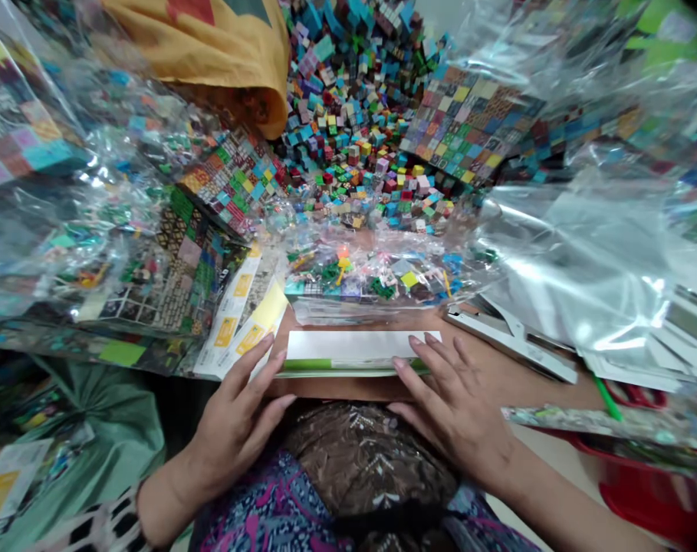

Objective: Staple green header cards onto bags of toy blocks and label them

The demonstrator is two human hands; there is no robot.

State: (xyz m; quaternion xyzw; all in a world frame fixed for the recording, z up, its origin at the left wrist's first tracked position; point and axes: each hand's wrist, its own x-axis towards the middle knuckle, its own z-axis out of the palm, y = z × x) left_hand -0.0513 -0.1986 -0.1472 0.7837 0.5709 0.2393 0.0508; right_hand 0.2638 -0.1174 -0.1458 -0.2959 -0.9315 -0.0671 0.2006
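A folded strip of white card with a green band point(360, 346) lies crosswise at the near edge of the brown tabletop. My left hand point(236, 418) is at its left end, fingers stretched out and fingertips by the corner. At the right end, my right hand point(455, 406) has its fingers spread, with fingertips resting on the card's top. Neither hand is closed around it. Just beyond lies a clear plastic bag of small colourful toy pieces point(376, 276).
A large heap of tiny coloured cubes point(360, 138) fills the back. A silver stapler point(512, 341) and clear plastic bags point(578, 245) are on the right. Printed cards point(238, 314) and patterned boxes point(181, 261) stand at left. A green sack point(100, 429) hangs below.
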